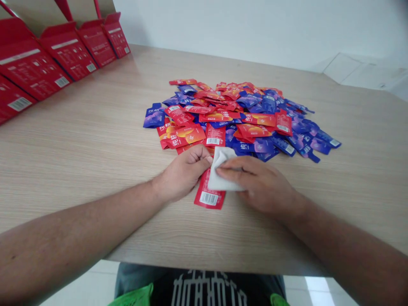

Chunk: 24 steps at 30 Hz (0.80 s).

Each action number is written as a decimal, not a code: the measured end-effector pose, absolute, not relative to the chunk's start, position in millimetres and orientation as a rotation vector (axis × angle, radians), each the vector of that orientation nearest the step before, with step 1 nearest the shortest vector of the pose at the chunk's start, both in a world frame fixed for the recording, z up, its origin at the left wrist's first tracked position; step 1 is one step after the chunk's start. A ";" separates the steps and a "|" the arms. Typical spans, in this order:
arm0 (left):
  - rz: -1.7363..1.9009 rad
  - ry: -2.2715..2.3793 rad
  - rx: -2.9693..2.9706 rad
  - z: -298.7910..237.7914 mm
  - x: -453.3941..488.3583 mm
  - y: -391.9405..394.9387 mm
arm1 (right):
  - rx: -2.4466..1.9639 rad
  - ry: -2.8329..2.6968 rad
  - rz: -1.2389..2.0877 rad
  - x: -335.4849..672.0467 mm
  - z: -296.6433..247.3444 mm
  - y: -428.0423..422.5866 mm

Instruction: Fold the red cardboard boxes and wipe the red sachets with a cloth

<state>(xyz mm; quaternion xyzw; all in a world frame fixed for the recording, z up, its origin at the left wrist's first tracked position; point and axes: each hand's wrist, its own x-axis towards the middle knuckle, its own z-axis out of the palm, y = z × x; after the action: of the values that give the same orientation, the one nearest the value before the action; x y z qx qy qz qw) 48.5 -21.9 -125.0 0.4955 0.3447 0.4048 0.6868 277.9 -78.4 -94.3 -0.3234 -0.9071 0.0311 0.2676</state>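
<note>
A red sachet (208,196) with a barcode lies flat on the wooden table (95,136) just in front of me. My left hand (183,172) is closed, pinching its upper left edge. My right hand (259,185) presses a folded white cloth (219,172) down on the sachet, fingers together on top of the cloth. Directly behind both hands spreads a big pile of red and blue-purple sachets (242,117).
Several open red cartons (47,63) with barcodes stand in a row along the table's far left. The table's near edge runs below my forearms, with my lap under it. A white wall rises behind the table.
</note>
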 end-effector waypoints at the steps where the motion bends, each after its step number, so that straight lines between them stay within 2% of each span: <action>1: 0.911 0.772 1.113 -125.4 48.5 -21.7 | -0.930 -2.397 0.075 278.2 -94.5 -78.5; 7: 0.886 0.793 1.212 -127.4 46.7 -19.1 | -0.791 -2.551 0.107 276.7 -94.8 -78.9; 17: 0.848 0.832 1.428 -123.2 44.4 -19.7 | -1.067 -2.223 0.193 283.9 -100.1 -72.0; 24: 0.973 0.743 1.238 -118.5 38.7 -21.6 | -1.468 -1.669 0.401 301.5 -95.4 -63.8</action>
<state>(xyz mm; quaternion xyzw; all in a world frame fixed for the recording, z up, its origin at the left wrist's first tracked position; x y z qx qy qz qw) 38.7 -21.6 -118.5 0.5435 0.3264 0.4275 0.6444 301.5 -63.8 -95.4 -0.5875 -0.6681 0.1606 0.4275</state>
